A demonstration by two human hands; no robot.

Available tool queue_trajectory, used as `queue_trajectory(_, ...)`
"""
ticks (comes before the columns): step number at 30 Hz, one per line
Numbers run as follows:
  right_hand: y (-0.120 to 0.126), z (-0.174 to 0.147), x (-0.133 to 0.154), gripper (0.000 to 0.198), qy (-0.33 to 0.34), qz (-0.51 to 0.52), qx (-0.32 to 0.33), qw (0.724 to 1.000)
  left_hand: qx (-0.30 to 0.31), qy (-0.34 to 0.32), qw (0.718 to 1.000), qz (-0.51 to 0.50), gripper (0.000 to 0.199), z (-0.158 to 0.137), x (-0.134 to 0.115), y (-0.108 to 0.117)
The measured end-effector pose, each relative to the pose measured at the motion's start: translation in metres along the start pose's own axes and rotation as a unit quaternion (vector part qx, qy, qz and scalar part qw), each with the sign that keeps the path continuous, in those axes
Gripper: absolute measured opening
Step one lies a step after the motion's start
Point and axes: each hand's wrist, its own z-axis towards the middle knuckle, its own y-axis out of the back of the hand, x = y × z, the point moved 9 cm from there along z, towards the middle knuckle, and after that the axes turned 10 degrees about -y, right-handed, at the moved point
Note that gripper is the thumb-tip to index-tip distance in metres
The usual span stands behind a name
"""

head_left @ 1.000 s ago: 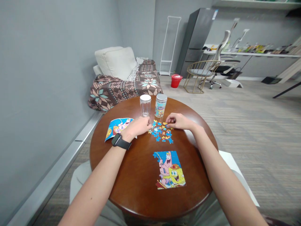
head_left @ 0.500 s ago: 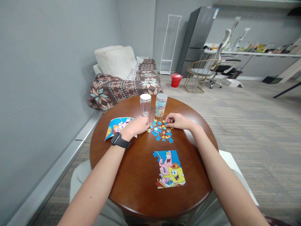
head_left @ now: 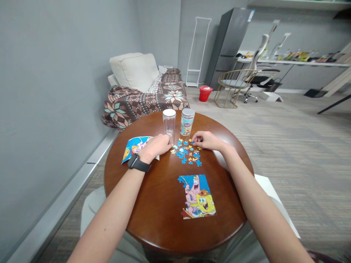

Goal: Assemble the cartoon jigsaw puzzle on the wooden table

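Note:
Several loose jigsaw puzzle pieces (head_left: 186,151), mostly blue and yellow, are spread across the round table. At the left edge of this pile, my left hand (head_left: 157,146) is closed with its fingertips down; what they hold, if anything, is hidden. My right hand (head_left: 206,140) pinches at the pile's right edge, a blue puzzle piece (head_left: 192,142) at its fingertips. Closer to me lies the partly joined puzzle (head_left: 199,199) with a pink and a yellow cartoon figure, its left side jagged. A printed picture sheet (head_left: 133,146) is partly covered by my left hand and wrist.
Behind the pile stand a clear jar with a white lid (head_left: 169,122) and a cartoon-printed jar (head_left: 187,122) with a grey lid. The wooden table (head_left: 153,212) has a rounded edge. Beyond it are a blanket-covered sofa (head_left: 145,98) and a red bin (head_left: 205,94).
My left hand has shifted very slightly left at the pile's edge. My right hand stays at nearly the same place, and the joined puzzle looks unchanged.

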Motion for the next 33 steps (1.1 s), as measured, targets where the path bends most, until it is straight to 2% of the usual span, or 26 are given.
queue_trajectory(10, 0.0021, 0.0007, 0.0032, 0.018, 0.0, 0.029, 0.0, 1.0, -0.008, -0.037, 0.999, -0.005, 0.014, 0.0034, -0.0097, -0.0034)
queue_trajectory(20, -0.0062, -0.0029, 0.0057, 0.025, -0.006, 0.032, 0.043, 0.999, -0.011, -0.037, 0.999, -0.011, 0.011, 0.0018, -0.0087, -0.0007)
queue_trajectory(27, -0.0037, -0.0024, 0.0064, 0.021, -0.013, 0.043, 0.039, 0.998, -0.01, -0.033, 0.999, -0.02, 0.011, 0.0003, -0.0094, 0.0007)
queue_trajectory(33, -0.0041, -0.0028, 0.0088, 0.006, 0.002, 0.014, 0.026, 1.0, 0.002, -0.034, 0.999, -0.013, 0.016, 0.0023, -0.0086, -0.0025)
